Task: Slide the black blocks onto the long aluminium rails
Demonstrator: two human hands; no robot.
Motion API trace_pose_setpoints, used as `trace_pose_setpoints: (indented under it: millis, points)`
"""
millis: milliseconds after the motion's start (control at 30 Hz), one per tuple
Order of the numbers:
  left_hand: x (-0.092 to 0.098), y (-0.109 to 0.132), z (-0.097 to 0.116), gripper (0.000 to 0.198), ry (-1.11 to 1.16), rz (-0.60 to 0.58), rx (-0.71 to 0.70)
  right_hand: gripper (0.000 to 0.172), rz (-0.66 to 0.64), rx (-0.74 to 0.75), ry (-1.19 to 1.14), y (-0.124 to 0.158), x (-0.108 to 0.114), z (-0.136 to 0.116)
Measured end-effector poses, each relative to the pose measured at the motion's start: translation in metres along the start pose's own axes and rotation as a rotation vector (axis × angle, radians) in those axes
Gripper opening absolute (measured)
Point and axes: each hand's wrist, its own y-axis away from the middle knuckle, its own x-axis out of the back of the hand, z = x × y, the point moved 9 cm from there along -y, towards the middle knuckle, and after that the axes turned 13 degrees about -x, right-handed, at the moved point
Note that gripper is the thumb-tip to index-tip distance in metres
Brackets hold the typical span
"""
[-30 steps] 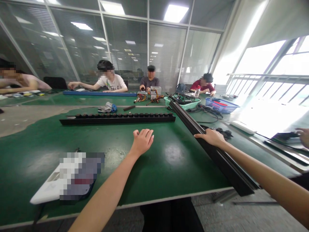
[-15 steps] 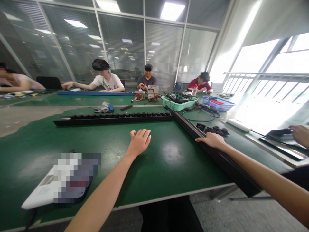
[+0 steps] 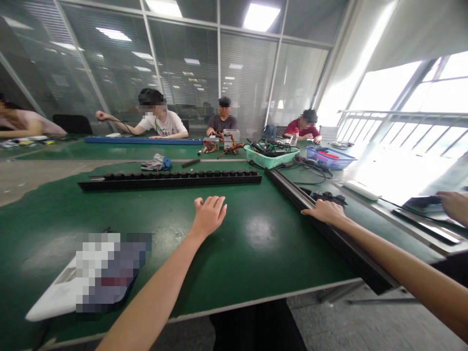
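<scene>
My left hand (image 3: pixel 208 214) lies flat on the green table mat (image 3: pixel 256 243) with its fingers together and stretched forward, holding nothing. My right hand (image 3: pixel 325 212) rests on top of a long black rail (image 3: pixel 292 192) that runs along the table's right edge, fingers curved over it. A second long black strip (image 3: pixel 168 179) set with a row of round sockets lies crosswise beyond my left hand. Small black parts (image 3: pixel 329 197) sit just past my right hand.
A white device (image 3: pixel 54 297) lies at the near left. A green basket (image 3: pixel 272 158) of cables and a blue tray (image 3: pixel 331 158) stand further back. Several people sit at the far side. Another person's hand (image 3: pixel 453 204) works at the right edge.
The black rail under my right hand has slid away from me and now lies flat along the table edge. My left hand has stayed put.
</scene>
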Motion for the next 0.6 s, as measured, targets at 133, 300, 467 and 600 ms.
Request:
trace_pose_setpoints:
  millis: [133, 300, 467, 600]
  points:
    - [-0.002, 0.000, 0.001, 0.039, -0.011, -0.018, -0.004, 0.079, -0.005, 0.005, 0.013, -0.012, -0.004, 0.009]
    - [0.001, 0.002, -0.001, 0.039, -0.015, -0.013, 0.007, 0.081, 0.013, 0.014, 0.046, -0.027, -0.006, 0.021]
    - [-0.001, 0.002, -0.001, 0.038, -0.009, -0.019, 0.010, 0.084, 0.035, 0.021, 0.056, -0.046, -0.011, 0.037]
    - [-0.003, 0.001, -0.001, 0.038, 0.008, -0.037, 0.007, 0.086, 0.045, 0.010, 0.066, -0.062, -0.014, 0.049]
